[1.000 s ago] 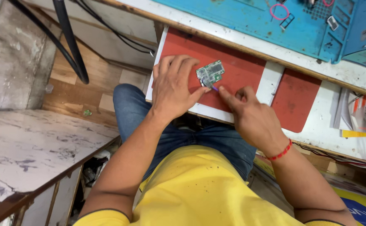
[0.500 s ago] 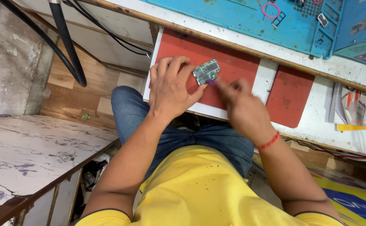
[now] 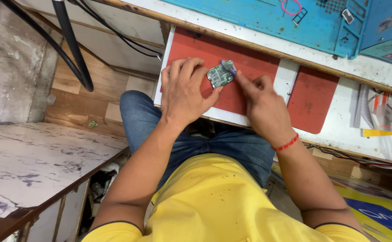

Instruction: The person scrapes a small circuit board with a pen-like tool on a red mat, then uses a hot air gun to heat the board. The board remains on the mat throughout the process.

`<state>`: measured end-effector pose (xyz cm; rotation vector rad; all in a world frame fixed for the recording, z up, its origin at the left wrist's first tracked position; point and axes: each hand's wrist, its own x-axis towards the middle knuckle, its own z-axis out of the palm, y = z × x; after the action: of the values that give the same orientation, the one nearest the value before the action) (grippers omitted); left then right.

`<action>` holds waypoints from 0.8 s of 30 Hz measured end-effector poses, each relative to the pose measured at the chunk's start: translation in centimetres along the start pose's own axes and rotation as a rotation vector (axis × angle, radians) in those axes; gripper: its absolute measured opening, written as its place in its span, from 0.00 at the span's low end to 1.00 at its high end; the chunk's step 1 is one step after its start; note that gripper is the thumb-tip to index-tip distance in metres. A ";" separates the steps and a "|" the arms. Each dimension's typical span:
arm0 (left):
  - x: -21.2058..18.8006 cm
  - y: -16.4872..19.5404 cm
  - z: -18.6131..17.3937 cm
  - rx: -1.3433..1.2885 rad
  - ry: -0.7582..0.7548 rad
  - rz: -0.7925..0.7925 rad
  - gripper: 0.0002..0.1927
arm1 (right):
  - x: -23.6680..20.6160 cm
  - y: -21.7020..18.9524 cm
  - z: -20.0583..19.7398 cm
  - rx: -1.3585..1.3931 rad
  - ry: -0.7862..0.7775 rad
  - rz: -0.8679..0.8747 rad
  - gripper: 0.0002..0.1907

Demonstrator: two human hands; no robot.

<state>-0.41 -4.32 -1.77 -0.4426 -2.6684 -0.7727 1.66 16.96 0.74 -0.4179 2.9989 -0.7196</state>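
Circuit board (image 3: 219,75), small and green, lay on a red mat (image 3: 249,62) between both hands. Left hand (image 3: 184,92) rested flat, fingertips pinning its near edge. Right hand (image 3: 261,105) pinched a small purple tool (image 3: 228,66) against its far corner.

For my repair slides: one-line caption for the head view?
Left hand steadies a small green circuit board on a red mat; right hand presses its edge.

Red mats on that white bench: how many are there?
2. The larger red mat lies under the circuit board that both hands work on; the smaller red mat lies to its right, past a white strip. More may sit beyond the frame.
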 end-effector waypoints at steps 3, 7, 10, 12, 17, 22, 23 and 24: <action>0.1 0.1 0.0 0.007 0.000 0.007 0.24 | -0.3 0.4 0.0 0.060 -0.124 -0.161 0.30; 0.3 0.4 0.1 0.015 -0.009 0.005 0.22 | 0.0 1.2 -0.2 0.021 -0.067 -0.035 0.31; 0.4 0.5 -0.1 0.014 0.007 0.001 0.22 | 0.4 1.3 -0.2 0.000 -0.112 -0.058 0.33; 0.4 0.5 -0.2 0.001 0.008 0.008 0.23 | 0.3 1.3 -0.1 -0.025 -0.175 -0.077 0.33; 0.6 0.6 -0.1 0.008 0.004 -0.004 0.23 | 0.6 1.0 -0.1 0.025 -0.103 -0.142 0.30; 0.5 0.6 0.1 0.000 0.016 0.006 0.22 | 0.7 1.1 -0.6 -0.065 -0.095 -0.036 0.31; 0.5 0.6 0.2 0.005 0.014 0.010 0.23 | 0.7 1.1 -0.6 -0.051 -0.141 -0.091 0.32; 0.6 0.6 0.1 0.013 0.009 0.014 0.24 | 0.6 1.1 -0.5 -0.035 -0.186 -0.145 0.32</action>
<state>-0.72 -3.69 -1.40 -0.4527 -2.6581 -0.7510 0.73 17.98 0.72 -0.6709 2.8316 -0.6004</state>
